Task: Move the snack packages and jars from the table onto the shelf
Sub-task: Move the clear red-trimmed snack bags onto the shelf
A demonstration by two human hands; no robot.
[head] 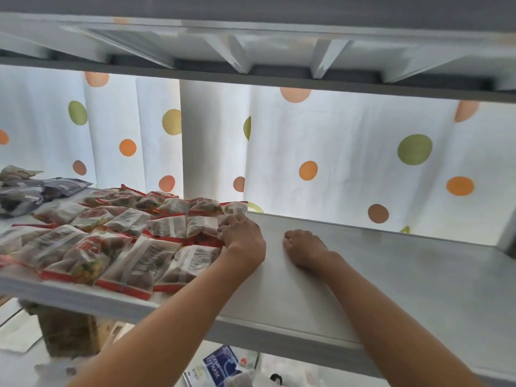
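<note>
At the left fingertips: packets point(117, 241) crowd the shelf point(363, 275), front row reaching the edge.
Left hand point(243, 241): fingers curled onto the packets just ahead of them, pressing or pinching, cannot tell which. Right hand point(303, 248): fingers loosely bent, resting on bare shelf, holding nothing. Risk: a sideways push could slide slick packets; those nearest the wrist side may tip off the front edge.

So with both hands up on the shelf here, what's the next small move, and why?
Probably let go and draw both hands back for more items. The left hand only touches the edge of the red-trimmed snack packages already lying on the shelf, and the right hand rests on bare shelf, holding nothing.
</note>
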